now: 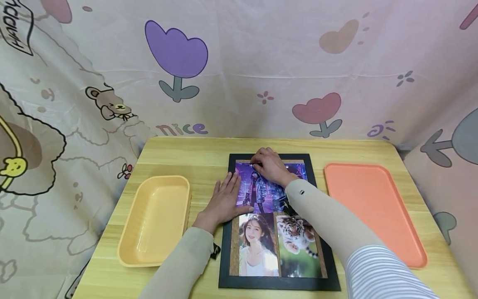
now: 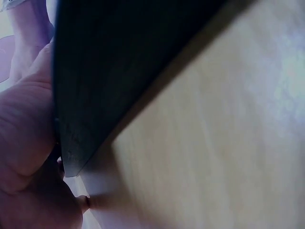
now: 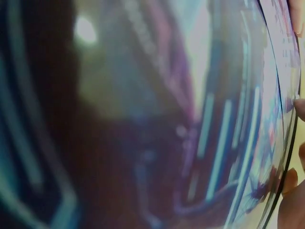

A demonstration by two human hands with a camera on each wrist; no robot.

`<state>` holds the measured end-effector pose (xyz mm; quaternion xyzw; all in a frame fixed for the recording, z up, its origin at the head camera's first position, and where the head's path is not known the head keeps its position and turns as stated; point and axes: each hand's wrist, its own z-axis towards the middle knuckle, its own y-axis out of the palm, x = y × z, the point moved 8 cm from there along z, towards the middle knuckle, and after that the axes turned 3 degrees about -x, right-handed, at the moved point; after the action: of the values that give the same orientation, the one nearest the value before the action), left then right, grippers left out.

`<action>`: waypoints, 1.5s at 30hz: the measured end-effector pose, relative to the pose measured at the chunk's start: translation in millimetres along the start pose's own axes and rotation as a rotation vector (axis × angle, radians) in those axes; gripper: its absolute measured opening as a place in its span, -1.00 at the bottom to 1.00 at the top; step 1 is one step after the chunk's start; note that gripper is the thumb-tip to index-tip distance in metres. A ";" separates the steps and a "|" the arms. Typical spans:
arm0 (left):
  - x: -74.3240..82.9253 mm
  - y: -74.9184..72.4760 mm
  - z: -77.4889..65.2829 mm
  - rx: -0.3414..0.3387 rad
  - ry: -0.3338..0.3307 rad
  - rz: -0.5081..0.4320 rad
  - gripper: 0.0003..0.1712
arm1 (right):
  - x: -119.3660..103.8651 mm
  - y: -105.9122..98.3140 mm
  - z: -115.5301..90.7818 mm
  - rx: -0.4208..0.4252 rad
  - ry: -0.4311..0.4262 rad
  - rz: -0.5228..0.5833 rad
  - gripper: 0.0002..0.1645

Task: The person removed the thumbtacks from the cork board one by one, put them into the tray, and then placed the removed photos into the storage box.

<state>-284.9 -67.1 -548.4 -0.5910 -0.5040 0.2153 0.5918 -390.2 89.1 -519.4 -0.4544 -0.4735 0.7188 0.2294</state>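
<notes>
Two bare hands at work over a black-framed cork board (image 1: 280, 283), which lies flat at mid-table, its long sides running away from the wearer. Left hand (image 1: 223, 199): fingers extended, laid across the board's left edge, thumb reaching onto the lower part of a purple city print (image 1: 257, 193); nothing held. Right hand (image 1: 271, 167): fingers bent, tips at the top of the same print; whether they pinch something small, cannot tell. Purple printing also shows right of this hand; one sheet or two, unclear. Lower half of board: portrait print (image 1: 257, 245) at left, tiger-cub print (image 1: 298, 253) beside it. Yellow tray (image 1: 154, 220) stands left of the board, coral tray (image 1: 373, 207) to its right, both on the wood-grain table (image 1: 201, 160). Right-wrist view: glossy print close up, blurred, with fingers at the right margin.
</notes>
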 end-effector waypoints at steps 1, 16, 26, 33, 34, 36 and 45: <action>0.0 0.1 -0.1 -0.002 -0.001 0.000 0.38 | -0.1 0.5 -0.2 0.000 -0.003 0.000 -0.78; -0.7 2.6 2.0 -0.009 -0.006 -0.013 0.39 | 6.5 2.1 2.7 -0.058 0.116 0.116 -0.80; 1.4 0.5 0.5 -0.010 -0.006 -0.001 0.38 | 7.2 2.8 5.3 -0.100 0.183 0.114 -0.81; 2.2 -0.5 1.0 -0.008 -0.003 0.013 0.37 | 5.8 2.3 6.0 -0.111 0.217 0.096 -0.76; 2.2 -0.5 1.0 -0.007 -0.003 0.012 0.37 | 5.5 2.4 6.0 -0.109 0.217 0.094 -0.76; 2.3 -0.5 0.9 -0.007 -0.003 0.011 0.37 | 5.1 2.8 5.8 -0.104 0.217 0.092 -0.75; 2.6 -0.4 0.1 -0.007 -0.004 -0.002 0.38 | 4.3 7.2 4.3 -0.105 0.229 0.050 -0.70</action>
<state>-284.1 -65.0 -547.1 -0.5922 -0.5064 0.2142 0.5891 -395.3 87.1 -527.0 -0.5566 -0.4695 0.6421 0.2398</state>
